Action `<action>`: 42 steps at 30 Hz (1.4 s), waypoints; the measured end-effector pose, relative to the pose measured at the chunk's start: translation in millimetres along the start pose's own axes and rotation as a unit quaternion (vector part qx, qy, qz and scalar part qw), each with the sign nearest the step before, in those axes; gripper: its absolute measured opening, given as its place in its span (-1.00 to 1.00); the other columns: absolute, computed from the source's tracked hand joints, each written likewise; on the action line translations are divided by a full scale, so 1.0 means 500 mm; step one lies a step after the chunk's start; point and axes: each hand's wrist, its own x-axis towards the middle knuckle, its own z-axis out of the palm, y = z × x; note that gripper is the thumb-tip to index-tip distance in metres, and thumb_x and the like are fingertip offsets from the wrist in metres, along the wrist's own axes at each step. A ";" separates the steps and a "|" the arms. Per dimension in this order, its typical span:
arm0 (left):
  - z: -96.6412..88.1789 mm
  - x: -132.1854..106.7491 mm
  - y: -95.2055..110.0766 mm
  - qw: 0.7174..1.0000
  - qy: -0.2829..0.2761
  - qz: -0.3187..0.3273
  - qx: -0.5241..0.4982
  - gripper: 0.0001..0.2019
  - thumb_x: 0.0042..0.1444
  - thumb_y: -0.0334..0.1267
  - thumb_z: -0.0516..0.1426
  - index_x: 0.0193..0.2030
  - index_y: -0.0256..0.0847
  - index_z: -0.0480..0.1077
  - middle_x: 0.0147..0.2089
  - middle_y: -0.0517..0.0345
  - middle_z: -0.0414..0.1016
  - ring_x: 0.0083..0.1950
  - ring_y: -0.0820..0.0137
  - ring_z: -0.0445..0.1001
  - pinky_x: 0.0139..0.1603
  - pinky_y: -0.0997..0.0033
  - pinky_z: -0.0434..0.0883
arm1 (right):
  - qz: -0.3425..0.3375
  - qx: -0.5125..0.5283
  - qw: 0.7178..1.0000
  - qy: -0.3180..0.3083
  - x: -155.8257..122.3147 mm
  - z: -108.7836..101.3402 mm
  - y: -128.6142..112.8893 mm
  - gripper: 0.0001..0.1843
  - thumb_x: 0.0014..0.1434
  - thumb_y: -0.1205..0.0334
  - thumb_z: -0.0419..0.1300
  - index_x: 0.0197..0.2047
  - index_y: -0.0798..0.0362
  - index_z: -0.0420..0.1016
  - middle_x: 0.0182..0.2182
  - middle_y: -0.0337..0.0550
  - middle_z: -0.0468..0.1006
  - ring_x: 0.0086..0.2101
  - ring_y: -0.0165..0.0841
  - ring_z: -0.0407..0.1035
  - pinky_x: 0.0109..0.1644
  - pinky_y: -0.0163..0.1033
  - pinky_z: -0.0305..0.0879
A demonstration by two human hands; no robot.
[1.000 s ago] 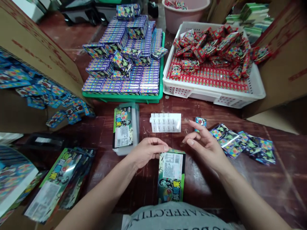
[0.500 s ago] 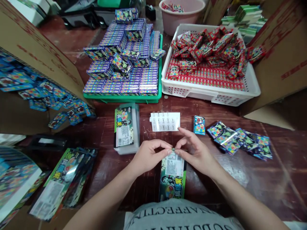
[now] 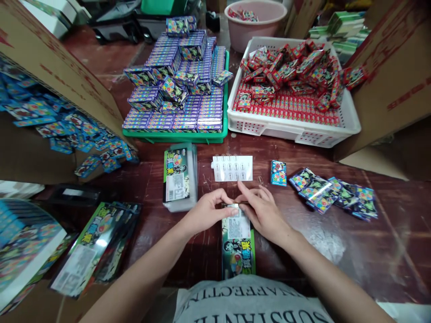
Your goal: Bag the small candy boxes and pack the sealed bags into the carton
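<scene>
A flat green and black printed package [image 3: 238, 258] with a white label lies in front of me, its near end against my shirt. My left hand [image 3: 210, 211] pinches its far edge between thumb and fingers. From the other side, my right hand [image 3: 266, 214] closes on the same edge, index finger stretched forward and other fingers curled. The exact fold under the fingertips is hidden. Just beyond the hands lies a white sheet of round stickers [image 3: 233, 168]. A stack of clear plastic packages [image 3: 180, 179] with a printed front stands left of the sheet.
A blue candy box [image 3: 279, 172] and several dark packets [image 3: 332, 193] lie to the right. Behind stand a green tray [image 3: 225, 112] of purple boxes and a white basket [image 3: 292, 132] of red boxes. Cardboard cartons [image 3: 63, 67] flank both sides. More printed packages [image 3: 90, 242] lie at left.
Both hands have shifted slightly left along the package's far edge. My right hand's raised fingers have curled and come down closer to it. The view has shifted slightly.
</scene>
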 end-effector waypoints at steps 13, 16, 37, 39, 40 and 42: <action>0.065 -0.094 -0.043 0.965 0.191 0.052 -0.172 -0.41 0.14 -0.25 0.30 0.28 0.12 0.27 0.09 0.17 0.48 0.03 0.34 0.50 0.02 0.33 0.51 | 0.226 0.341 0.836 0.366 -0.083 0.008 0.005 -0.23 0.24 0.05 0.27 0.40 -0.21 0.00 0.24 0.04 0.29 0.15 -0.12 0.36 0.21 0.12 0.39; 0.096 -0.104 -0.054 0.994 0.086 0.045 -0.059 -0.71 0.14 -0.24 0.31 -0.01 -0.11 0.43 0.02 0.09 0.49 -0.02 0.32 0.52 -0.01 0.32 0.50 | 0.187 0.304 0.869 0.343 -0.070 -0.008 0.006 -0.16 0.26 0.06 0.25 0.45 -0.21 -0.13 0.12 0.00 0.42 0.10 -0.16 0.40 0.18 0.06 0.41; 0.079 -0.029 -0.005 0.996 0.043 0.075 0.004 -0.91 0.31 -0.22 0.14 -0.18 -0.17 0.39 0.26 0.03 0.36 0.19 0.24 0.42 0.13 0.22 0.39 | 0.133 0.304 0.907 0.258 -0.125 0.044 0.016 -0.30 0.31 0.24 0.21 0.43 -0.29 0.07 -0.04 -0.12 0.47 -0.14 -0.31 0.48 -0.08 -0.13 0.52; 0.083 -0.027 -0.009 0.996 0.056 0.071 -0.015 -0.91 0.30 -0.24 0.15 -0.23 -0.18 0.41 0.18 0.03 0.46 0.16 0.26 0.45 0.17 0.20 0.37 | 0.129 0.302 0.920 0.215 -0.120 0.035 0.020 -0.33 0.32 0.24 0.20 0.42 -0.28 0.10 -0.09 -0.15 0.49 -0.16 -0.32 0.47 -0.08 -0.14 0.51; 0.086 -0.026 -0.011 0.995 0.066 0.070 -0.024 -0.93 0.28 -0.25 0.17 -0.22 -0.17 0.42 0.08 0.05 0.52 0.11 0.29 0.48 0.15 0.22 0.37 | 0.123 0.298 0.925 0.203 -0.115 0.028 0.023 -0.32 0.32 0.24 0.20 0.42 -0.28 0.09 -0.10 -0.17 0.48 -0.18 -0.33 0.46 -0.07 -0.14 0.50; 0.090 -0.025 -0.017 0.992 0.092 0.076 -0.043 -0.84 0.24 -0.26 0.21 -0.04 -0.11 0.44 -0.07 0.12 0.57 0.00 0.33 0.50 0.10 0.25 0.39 | 0.113 0.294 0.926 0.207 -0.107 0.015 0.026 -0.24 0.30 0.24 0.22 0.45 -0.32 0.00 -0.04 -0.15 0.44 -0.16 -0.33 0.47 -0.02 -0.10 0.50</action>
